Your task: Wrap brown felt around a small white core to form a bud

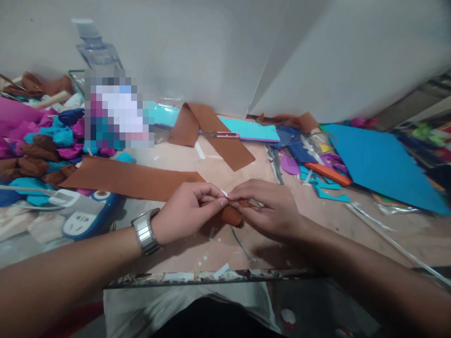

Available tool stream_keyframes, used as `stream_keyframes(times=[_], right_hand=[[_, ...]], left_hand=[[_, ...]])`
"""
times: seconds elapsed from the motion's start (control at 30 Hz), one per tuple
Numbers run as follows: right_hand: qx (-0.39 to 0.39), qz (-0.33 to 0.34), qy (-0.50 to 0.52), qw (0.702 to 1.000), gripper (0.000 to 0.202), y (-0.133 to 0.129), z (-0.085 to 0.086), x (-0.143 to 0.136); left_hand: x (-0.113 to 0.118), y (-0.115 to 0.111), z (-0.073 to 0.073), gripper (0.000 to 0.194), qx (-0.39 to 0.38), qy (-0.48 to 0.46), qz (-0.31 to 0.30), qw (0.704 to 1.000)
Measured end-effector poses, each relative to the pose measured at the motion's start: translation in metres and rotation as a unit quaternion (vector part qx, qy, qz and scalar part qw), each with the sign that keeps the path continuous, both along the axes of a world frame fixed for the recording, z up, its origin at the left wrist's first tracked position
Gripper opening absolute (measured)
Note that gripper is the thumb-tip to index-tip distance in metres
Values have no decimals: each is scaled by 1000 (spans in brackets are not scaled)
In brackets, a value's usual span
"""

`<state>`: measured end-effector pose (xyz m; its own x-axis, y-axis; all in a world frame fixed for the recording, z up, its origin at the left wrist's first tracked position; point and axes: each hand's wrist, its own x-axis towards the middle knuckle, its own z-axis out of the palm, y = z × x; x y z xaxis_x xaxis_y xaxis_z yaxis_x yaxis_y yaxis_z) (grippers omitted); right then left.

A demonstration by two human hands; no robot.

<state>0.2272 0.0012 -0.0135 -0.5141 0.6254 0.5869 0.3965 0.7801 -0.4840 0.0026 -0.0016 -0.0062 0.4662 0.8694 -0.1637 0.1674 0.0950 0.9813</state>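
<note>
While pinching narrowly, thumb close to forefinger on left hand [192,206] and right hand [269,209], holds a small brown piece [231,216] between both (grip partly hidden) over the table [262,162]. Has a long brown strip [134,180] beside the left hand, a folded brown strip [232,152] under a slim pink tool [221,134] farther out, then an orange knife [327,173] by a blue sheet [384,164] at right.
</note>
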Motion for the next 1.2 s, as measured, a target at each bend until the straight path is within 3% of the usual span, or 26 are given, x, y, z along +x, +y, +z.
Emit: stream_keyframes(times=[0.63, 0.9, 1.2], right_hand=[[-43, -22, -8, 999, 15, -5, 2, -5], [-54, -27, -20, 998, 12, -6, 3, -5], [-61, -35, -28, 997, 9, -7, 4, -6]], left_hand=[[-2, -4, 2, 22, 202, 107, 9, 973], [-2, -2, 3, 18, 339, 169, 5, 926], [-3, -1, 2, 17, 401, 196, -4, 895]])
